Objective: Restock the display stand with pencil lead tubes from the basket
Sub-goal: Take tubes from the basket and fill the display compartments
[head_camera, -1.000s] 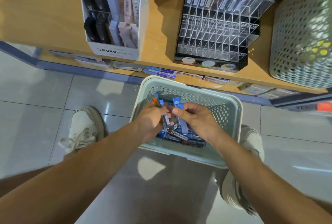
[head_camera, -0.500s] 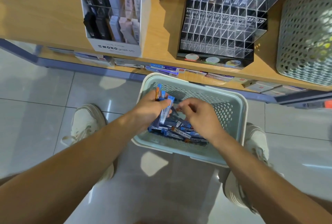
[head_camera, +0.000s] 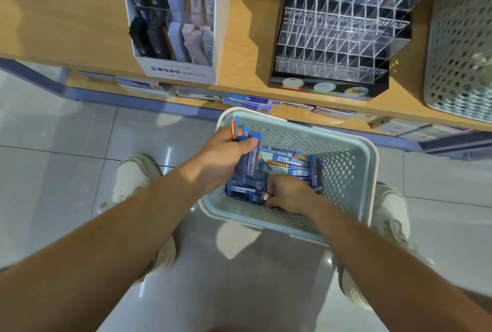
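Observation:
A pale green perforated basket [head_camera: 354, 172] stands on the floor between my feet, with several blue and orange pencil lead tubes [head_camera: 288, 162] lying in it. My left hand [head_camera: 223, 158] grips a bunch of lead tubes [head_camera: 250, 150] upright over the basket's left side. My right hand [head_camera: 288, 194] is down in the basket's near part, fingers curled round a tube among the loose ones. The clear acrylic display stand [head_camera: 338, 36] sits on the wooden shelf above, its upper row holding tubes and most lower slots empty.
A white MONO graph display box [head_camera: 173, 25] of pens stands left of the acrylic stand on the wooden shelf [head_camera: 245, 39]. A second perforated basket [head_camera: 463, 47] sits at the shelf's right end. Flat packs line a lower ledge [head_camera: 250, 101]. My shoes flank the floor basket.
My right hand has moved from beside the left hand down to the basket's near side and closed on a tube. The left hand keeps its bunch, raised slightly toward the left rim.

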